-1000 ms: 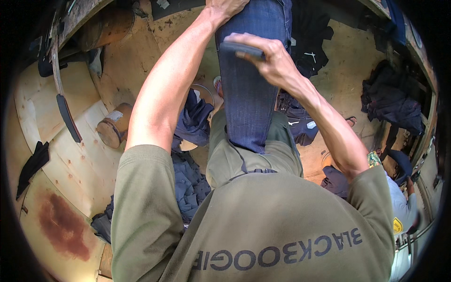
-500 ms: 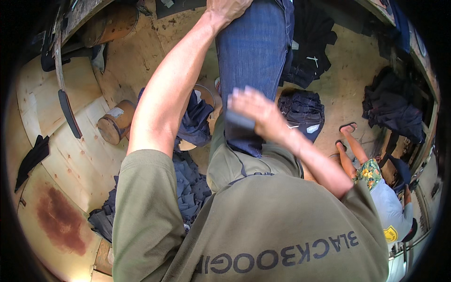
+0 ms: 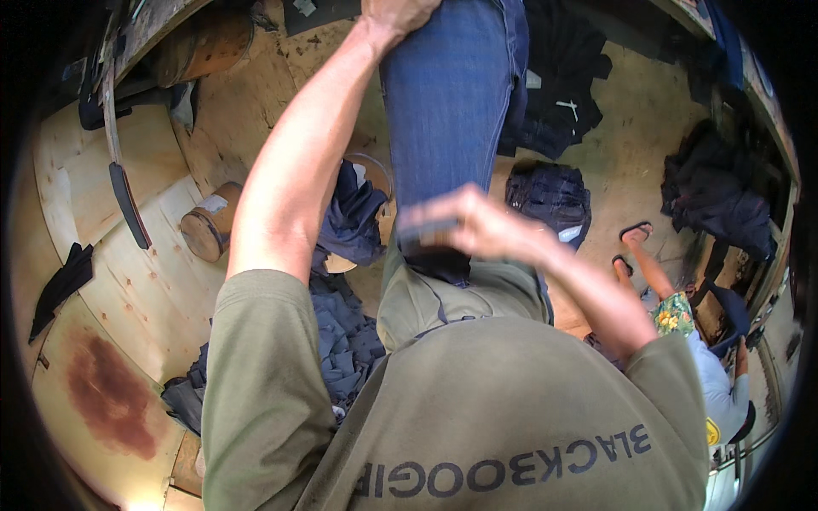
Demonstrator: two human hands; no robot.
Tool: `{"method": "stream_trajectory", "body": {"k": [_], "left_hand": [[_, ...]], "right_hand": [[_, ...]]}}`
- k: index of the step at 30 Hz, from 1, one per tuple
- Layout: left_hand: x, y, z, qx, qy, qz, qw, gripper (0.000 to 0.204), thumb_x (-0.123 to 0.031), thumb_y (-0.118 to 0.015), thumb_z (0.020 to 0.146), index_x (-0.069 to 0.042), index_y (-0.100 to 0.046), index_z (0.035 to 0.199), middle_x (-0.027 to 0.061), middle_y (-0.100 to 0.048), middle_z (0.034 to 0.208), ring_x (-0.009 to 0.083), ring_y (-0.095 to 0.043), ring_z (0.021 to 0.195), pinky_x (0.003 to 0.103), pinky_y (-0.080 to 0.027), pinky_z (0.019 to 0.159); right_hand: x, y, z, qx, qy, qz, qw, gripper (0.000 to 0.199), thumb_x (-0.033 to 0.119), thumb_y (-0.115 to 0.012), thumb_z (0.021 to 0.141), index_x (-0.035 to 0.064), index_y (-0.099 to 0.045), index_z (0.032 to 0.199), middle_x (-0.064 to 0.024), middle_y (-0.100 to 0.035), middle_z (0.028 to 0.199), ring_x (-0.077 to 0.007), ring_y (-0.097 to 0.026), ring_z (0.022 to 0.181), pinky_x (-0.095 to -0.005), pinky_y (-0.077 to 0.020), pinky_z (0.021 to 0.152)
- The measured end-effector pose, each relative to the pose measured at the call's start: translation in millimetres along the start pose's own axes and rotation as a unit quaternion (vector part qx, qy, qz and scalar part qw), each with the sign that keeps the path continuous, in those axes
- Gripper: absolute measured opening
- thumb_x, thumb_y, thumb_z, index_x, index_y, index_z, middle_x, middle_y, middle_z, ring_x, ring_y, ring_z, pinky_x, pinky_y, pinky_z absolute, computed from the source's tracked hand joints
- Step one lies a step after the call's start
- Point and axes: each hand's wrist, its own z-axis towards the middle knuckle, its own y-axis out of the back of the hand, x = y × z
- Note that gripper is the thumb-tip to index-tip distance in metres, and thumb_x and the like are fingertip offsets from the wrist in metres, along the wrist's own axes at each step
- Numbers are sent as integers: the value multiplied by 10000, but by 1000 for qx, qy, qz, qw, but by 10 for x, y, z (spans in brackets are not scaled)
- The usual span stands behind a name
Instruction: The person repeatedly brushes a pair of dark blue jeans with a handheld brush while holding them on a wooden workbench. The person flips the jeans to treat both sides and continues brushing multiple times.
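Observation:
A pair of blue jeans (image 3: pixel 447 111) is stretched lengthwise in front of me, its near end close to my lap. At the far end my left hand (image 3: pixel 400 13) is closed on the left edge of the denim, partly cut off by the top of the view. My right hand (image 3: pixel 477 220), smeared by motion, grips a dark grey flat block (image 3: pixel 429 230) with fingers bent over it. The block lies against the lower part of the jeans; whether it is abrasive I cannot tell.
Folded dark jeans (image 3: pixel 550 200) and black garments (image 3: pixel 558 85) lie on the right. Bundled dark cloth (image 3: pixel 354 217) and grey scraps (image 3: pixel 341 332) are at my left, beside a wooden drum (image 3: pixel 209 223). Another person (image 3: pixel 716 375) is at the far right, near a dark garment pile (image 3: pixel 716 192).
My right hand and the block have moved toward me down the jeans, and the hand has turned. The jeans and my left hand have shifted slightly left.

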Motion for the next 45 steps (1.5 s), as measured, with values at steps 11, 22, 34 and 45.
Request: {"method": "stream_trajectory", "body": {"k": [11,22,34,45], "left_hand": [[-25,53,-64,-6,25,-71,997,433,-472,-815,901,-159,-815,1201,148,-802,1103,358,-769,1007,451,-600,885],[-607,803,-893,-20,222,33,974,812,-703,-778,856,-14,-682,1275,198,-745,1164,363,-696,1158,470,-559,962],[-1887,1447,-4454,235,362,-338,836,563,-508,-564,1101,32,-711,1045,289,-685,891,372,-648,781,483,-502,755],[-1204,1729,-5107,269,433,-273,816,754,-459,-623,1078,-49,-347,1648,310,-500,1592,423,-522,1466,482,-422,1209]], "right_hand": [[74,-85,128,-95,26,-49,994,624,-206,-576,786,71,-770,1311,-141,-736,1387,-324,-651,1370,-453,-454,1251],[-400,-1211,-756,-397,-32,195,896,357,215,-801,1010,95,-765,1344,-68,-788,1268,-131,-713,1178,-316,-555,1050],[626,-289,252,-379,-177,-297,858,450,428,-751,1020,3,-797,1162,16,-744,949,-89,-620,900,-303,-515,820],[-450,-1731,-839,-481,25,130,867,402,336,-806,1010,12,-740,1239,-53,-768,1129,-120,-696,1035,-325,-560,947]]}}
